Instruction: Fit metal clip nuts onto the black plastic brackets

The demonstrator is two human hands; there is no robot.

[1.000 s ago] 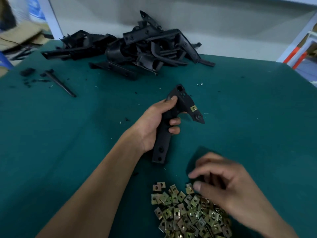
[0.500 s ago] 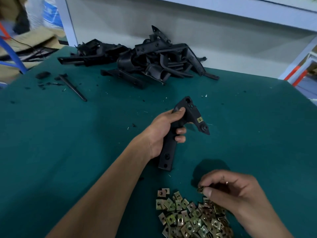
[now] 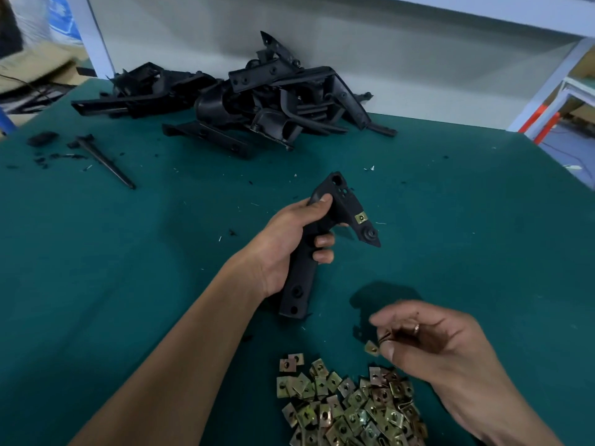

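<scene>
My left hand (image 3: pixel 289 243) grips a black plastic bracket (image 3: pixel 301 284) by its long stem, held above the green table at the centre. One brass-coloured clip nut (image 3: pixel 361 217) sits fitted on the bracket's angled upper arm. My right hand (image 3: pixel 431 346) hovers just above a heap of loose clip nuts (image 3: pixel 347 410) at the bottom centre, its thumb and fingers pinching clip nuts (image 3: pixel 373 347) lifted from the heap.
A big pile of black plastic brackets (image 3: pixel 257 101) lies at the table's far edge against a white wall. A thin black rod (image 3: pixel 106 160) and black scraps lie far left. The green table (image 3: pixel 467 220) ends at the right, beside a white frame.
My right hand has risen off the nut heap with clip nuts pinched in its fingers. The left hand keeps the same grip on the bracket; the camera has tilted up.
</scene>
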